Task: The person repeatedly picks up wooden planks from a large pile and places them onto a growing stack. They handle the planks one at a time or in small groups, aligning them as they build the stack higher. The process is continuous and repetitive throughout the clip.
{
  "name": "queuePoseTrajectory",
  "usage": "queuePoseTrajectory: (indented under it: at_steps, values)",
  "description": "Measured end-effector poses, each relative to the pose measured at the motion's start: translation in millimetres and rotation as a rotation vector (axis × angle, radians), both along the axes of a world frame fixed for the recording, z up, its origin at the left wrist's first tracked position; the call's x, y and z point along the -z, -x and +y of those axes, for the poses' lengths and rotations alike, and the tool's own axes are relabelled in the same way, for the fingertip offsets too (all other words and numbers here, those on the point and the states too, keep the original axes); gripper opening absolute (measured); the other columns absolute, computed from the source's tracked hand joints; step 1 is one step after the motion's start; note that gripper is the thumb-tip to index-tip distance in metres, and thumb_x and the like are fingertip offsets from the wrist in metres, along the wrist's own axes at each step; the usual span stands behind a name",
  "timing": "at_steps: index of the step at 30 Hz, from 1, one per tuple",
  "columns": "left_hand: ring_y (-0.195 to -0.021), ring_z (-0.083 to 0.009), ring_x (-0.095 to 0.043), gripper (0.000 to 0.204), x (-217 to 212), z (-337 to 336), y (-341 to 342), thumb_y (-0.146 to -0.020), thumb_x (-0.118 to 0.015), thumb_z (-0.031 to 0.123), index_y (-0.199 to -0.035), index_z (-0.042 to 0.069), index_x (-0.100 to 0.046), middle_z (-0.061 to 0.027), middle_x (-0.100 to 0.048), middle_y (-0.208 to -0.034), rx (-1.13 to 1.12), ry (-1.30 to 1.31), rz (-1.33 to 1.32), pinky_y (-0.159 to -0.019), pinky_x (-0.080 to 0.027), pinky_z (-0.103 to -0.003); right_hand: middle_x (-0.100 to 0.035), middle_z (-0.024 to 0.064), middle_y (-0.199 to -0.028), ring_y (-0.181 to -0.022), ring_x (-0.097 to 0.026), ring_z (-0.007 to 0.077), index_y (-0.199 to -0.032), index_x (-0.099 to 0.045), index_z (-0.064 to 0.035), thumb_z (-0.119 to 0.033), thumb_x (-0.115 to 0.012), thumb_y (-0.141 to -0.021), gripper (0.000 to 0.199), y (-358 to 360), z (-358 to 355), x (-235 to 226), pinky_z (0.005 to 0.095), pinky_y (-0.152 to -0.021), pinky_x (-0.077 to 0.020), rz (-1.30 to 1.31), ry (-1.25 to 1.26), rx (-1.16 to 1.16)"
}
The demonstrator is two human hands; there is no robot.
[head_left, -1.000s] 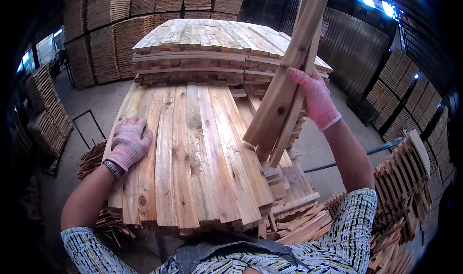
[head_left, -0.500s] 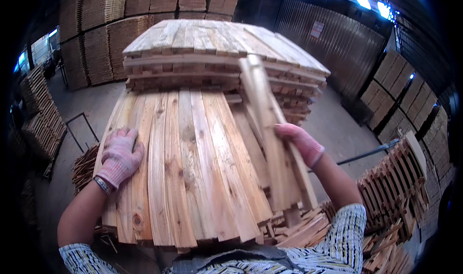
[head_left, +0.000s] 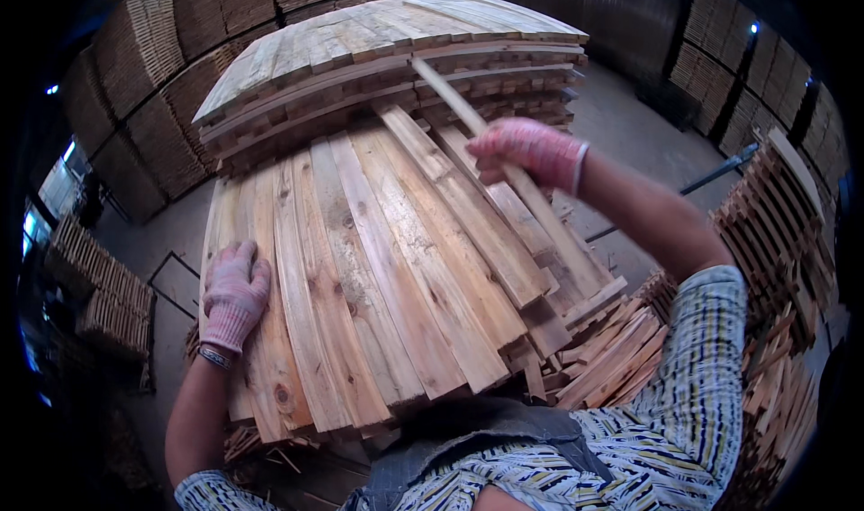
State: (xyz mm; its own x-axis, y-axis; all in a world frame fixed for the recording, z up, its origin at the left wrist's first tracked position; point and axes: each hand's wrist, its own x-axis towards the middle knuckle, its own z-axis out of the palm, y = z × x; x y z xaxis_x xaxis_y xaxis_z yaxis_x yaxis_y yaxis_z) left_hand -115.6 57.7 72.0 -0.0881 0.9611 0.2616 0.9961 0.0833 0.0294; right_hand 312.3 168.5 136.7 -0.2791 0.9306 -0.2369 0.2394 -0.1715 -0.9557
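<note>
A layer of rough wooden slats (head_left: 378, 268) lies side by side on a stack in front of me. My left hand (head_left: 234, 295), in a pink knitted glove, rests flat on the slats at the left edge. My right hand (head_left: 531, 154), gloved the same way, grips a narrow wooden slat (head_left: 450, 93) that lies along the right side of the layer, its far end pointing at a taller stack of slats (head_left: 396, 52) behind.
Loose slats and offcuts (head_left: 612, 340) pile up at the right below the stack. Finished slat stacks (head_left: 774, 214) stand at the right, more stacks (head_left: 153, 106) at the back left, and small stacks (head_left: 99, 295) on the floor at the left.
My right hand has swung the slat down from upright to lying along the right side of the layer. My left hand stays on the left slats.
</note>
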Motion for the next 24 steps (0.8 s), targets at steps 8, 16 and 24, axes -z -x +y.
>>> queuePoseTrajectory:
  at_steps: [8, 16, 24]
  values:
    - [-0.123, -0.0387, -0.051, 0.045, 12, 12, 9, -0.095, -0.053, 0.036, -0.126, 0.004, -0.060, -0.0212, -0.058, -0.129, 0.159, -0.074, -0.107, -0.108, -0.038, -0.045, -0.066, 0.0250, -0.109, -0.101, -0.065, 0.0324, -0.127, -0.051, 0.0054, -0.036, -0.072, -0.076, 0.069, 59, -18, -1, 0.0413, -0.084, -0.0520, -1.019, -0.227, -0.269]
    - [-0.123, -0.0389, -0.051, 0.045, 8, 3, 7, -0.094, -0.055, 0.032, -0.127, 0.001, -0.060, -0.0229, -0.058, -0.129, 0.136, -0.103, -0.030, -0.108, -0.037, -0.045, -0.070, 0.0239, -0.102, -0.086, -0.067, 0.0285, -0.110, -0.068, 0.0097, -0.052, -0.075, -0.076, 0.071, -23, -12, -7, 0.0403, -0.078, -0.0532, -0.748, -0.458, -0.027]
    - [-0.121, -0.0394, -0.052, 0.042, 0, 1, 2, -0.094, -0.056, 0.028, -0.126, 0.002, -0.059, -0.0232, -0.059, -0.127, 0.125, -0.035, -0.008, -0.108, -0.039, -0.044, -0.056, 0.0257, -0.136, -0.126, -0.055, 0.0388, -0.138, -0.047, 0.0057, -0.054, -0.045, -0.100, 0.071, 8, -7, 34, 0.0442, -0.106, -0.0434, -0.832, -0.077, -0.157]
